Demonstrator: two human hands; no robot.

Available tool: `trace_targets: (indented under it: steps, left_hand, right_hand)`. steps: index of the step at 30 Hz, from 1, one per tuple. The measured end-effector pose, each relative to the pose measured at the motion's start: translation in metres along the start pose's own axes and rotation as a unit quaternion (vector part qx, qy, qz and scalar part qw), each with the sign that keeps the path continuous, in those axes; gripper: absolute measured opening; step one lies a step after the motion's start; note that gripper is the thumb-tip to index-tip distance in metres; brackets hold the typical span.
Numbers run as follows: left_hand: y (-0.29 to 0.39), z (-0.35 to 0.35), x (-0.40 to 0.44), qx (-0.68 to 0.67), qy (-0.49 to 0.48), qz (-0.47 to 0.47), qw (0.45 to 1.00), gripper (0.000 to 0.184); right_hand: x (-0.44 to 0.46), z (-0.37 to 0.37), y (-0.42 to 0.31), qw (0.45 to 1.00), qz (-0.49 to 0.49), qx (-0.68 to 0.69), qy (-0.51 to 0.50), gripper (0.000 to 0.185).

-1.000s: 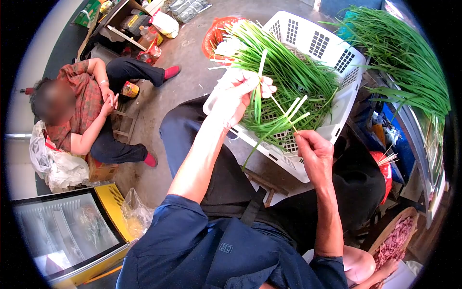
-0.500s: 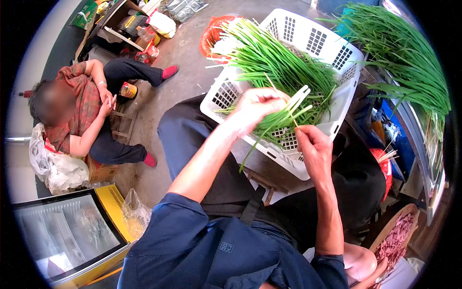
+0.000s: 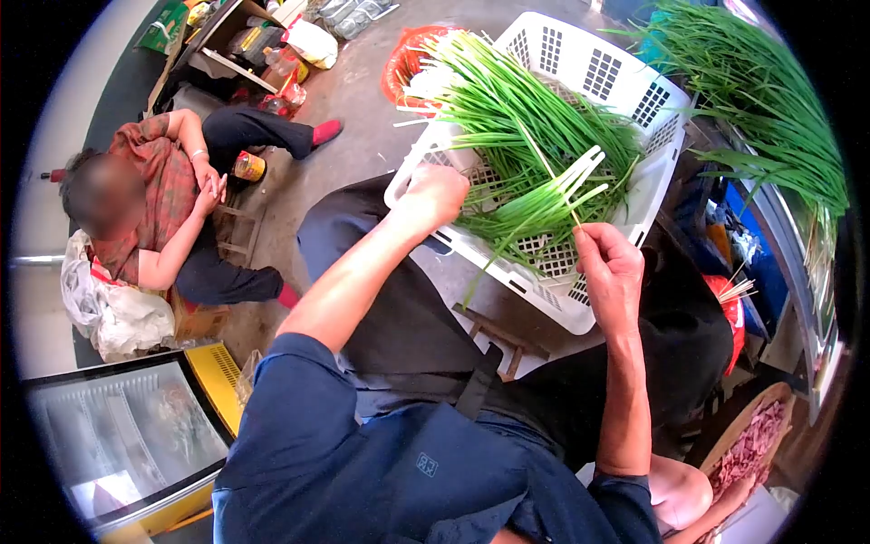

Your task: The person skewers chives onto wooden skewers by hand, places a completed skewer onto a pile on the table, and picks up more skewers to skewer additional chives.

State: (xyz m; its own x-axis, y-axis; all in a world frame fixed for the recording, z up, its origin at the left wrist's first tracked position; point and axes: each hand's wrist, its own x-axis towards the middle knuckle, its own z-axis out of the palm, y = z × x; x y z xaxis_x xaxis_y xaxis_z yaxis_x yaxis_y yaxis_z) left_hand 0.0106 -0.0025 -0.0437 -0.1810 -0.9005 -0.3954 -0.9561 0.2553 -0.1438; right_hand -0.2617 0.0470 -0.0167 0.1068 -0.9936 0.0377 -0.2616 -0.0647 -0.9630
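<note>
A thin wooden skewer (image 3: 547, 161) is pinched by its lower end in the fingers of my right hand (image 3: 612, 267). Several garlic chives (image 3: 553, 195) hang across the skewer, their pale cut ends pointing right and their green leaves trailing left over the basket. My left hand (image 3: 435, 195) is closed at the left rim of the white plastic basket (image 3: 580, 313); whether its fingers hold anything is hidden. A large pile of garlic chives (image 3: 535, 104) lies in the basket, white ends toward the upper left.
More chives (image 3: 752, 100) lie on a surface at right. Skewers (image 3: 736, 290) stick out of a red bag (image 3: 728, 317). A round basket (image 3: 748, 444) holds reddish pieces, with another person's arm beside it. A seated person (image 3: 154, 199) is at left, near a glass-topped freezer (image 3: 127, 435).
My left hand has left the chives and moved left and down to the basket's rim. My right hand, still pinching the skewer, has shifted slightly right.
</note>
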Motion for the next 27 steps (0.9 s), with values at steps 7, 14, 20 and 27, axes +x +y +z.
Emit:
trace_targets:
  steps: [7,14,20,27]
  left_hand:
    - [-0.009,0.017,0.018,0.074,0.023,0.112,0.991,0.015]
    - [-0.028,-0.025,-0.005,-0.594,-0.069,0.132,0.79,0.032]
    - [-0.023,-0.054,-0.024,-0.858,-0.057,0.136,0.492,0.027]
    - [-0.01,-0.04,-0.007,-0.866,0.089,0.147,0.47,0.03]
  right_hand:
    - [-0.002,-0.003,-0.003,1.0,0.005,-0.007,-0.015,0.01]
    - [-0.003,-0.004,-0.005,1.0,-0.013,-0.011,-0.011,0.01]
    - [-0.003,-0.003,-0.008,1.0,-0.009,-0.014,-0.011,0.011]
    - [-0.004,-0.004,-0.007,1.0,-0.005,-0.014,-0.01,0.012]
